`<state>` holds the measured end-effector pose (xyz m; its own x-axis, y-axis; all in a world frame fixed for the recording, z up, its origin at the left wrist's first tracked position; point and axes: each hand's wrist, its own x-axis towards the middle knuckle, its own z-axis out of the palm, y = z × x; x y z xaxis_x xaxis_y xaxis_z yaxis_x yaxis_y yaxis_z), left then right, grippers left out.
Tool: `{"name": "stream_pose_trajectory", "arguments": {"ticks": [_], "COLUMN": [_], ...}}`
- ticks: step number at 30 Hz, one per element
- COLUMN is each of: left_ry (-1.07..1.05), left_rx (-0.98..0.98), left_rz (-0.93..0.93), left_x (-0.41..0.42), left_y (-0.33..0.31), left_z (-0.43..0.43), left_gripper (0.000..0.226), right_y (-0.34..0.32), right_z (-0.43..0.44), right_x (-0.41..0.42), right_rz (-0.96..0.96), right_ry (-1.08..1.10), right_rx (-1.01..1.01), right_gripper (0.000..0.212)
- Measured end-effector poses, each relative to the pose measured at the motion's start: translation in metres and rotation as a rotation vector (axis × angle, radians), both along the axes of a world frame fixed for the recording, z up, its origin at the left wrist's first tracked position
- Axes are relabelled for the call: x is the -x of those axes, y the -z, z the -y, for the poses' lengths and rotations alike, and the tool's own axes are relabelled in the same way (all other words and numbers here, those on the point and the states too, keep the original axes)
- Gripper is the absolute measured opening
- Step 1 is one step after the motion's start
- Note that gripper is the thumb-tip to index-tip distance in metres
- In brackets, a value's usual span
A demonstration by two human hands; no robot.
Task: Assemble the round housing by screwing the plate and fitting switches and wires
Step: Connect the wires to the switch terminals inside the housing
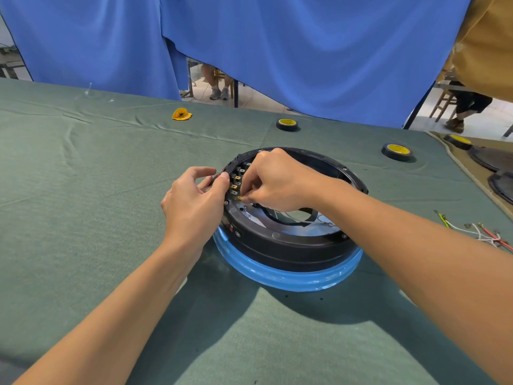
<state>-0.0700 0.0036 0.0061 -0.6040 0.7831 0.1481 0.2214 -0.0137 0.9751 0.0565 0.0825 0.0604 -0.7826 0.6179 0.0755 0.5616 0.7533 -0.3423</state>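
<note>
From the head camera, the round housing (288, 245), a black ring on a blue base, sits on the green cloth (83, 190) just right of the middle. Both forearms reach in from the bottom edge and cover part of its near and right wall.

The left hand (194, 198) grips the housing's left wall from outside, thumb on the rim beside the row of switches (236, 180). The right hand (277, 182) is curled over the ring's far left part, fingertips pinching a small brass connector (244, 197) at the nearest switch terminals. That hand hides most of the inner wall behind it.

Inside the ring a silvery plate (258, 219) shows only in part, crossed by a dark band and thin wire.

Three tape rolls lie beyond, well apart: one (287, 124) behind the housing, one (397, 152) to the right, and one (458, 141) on the neighbouring tan mat. A crumpled yellow scrap (181, 114) lies far left of them. Loose wires (483, 232), white, red and yellow-green, lie right of the right forearm, partly cut off by it. Dark round parts (497, 162) run off the right edge. A blue curtain (277, 51) closes the back; through its gaps only seated people's legs show.
</note>
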Motion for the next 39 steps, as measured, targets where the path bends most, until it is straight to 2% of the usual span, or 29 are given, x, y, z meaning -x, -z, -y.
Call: {"name": "stream_pose_trajectory", "arguments": {"ticks": [4,8,13,21,26,31,35,39], "left_ry": [-0.020,-0.045,-0.039,-0.021,-0.012,0.010,0.020,0.012], "left_rx": [-0.008,0.008,0.002,-0.006,-0.019,-0.022,-0.037,-0.043], "left_rz": [-0.003,-0.006,0.007,0.035,0.035,0.075,0.104,0.112], "left_x": [-0.002,-0.003,-0.004,-0.004,-0.004,-0.004,-0.005,-0.006], "left_y": [0.001,0.001,0.000,0.001,0.002,0.003,0.005,0.007], "left_z": [-0.001,-0.002,-0.002,-0.001,-0.002,-0.004,-0.004,-0.005], "left_gripper": [0.035,0.031,0.037,0.037,0.039,0.029,0.037,0.039], "right_y": [0.004,0.009,0.000,0.001,0.003,0.005,0.006,0.006], "right_z": [0.001,0.003,0.000,0.000,0.004,0.006,0.009,0.013], "right_x": [0.000,0.002,-0.003,-0.004,-0.001,0.003,0.007,0.012], "right_rz": [-0.013,0.035,0.064,0.045,0.049,0.097,0.097,0.119], "right_ry": [-0.001,0.016,-0.039,-0.066,-0.034,0.030,0.075,0.117], "right_rx": [-0.035,-0.179,-0.100,-0.121,-0.134,-0.281,-0.300,-0.316], "right_gripper": [0.010,0.012,0.012,0.014,0.015,0.016,0.008,0.015]}}
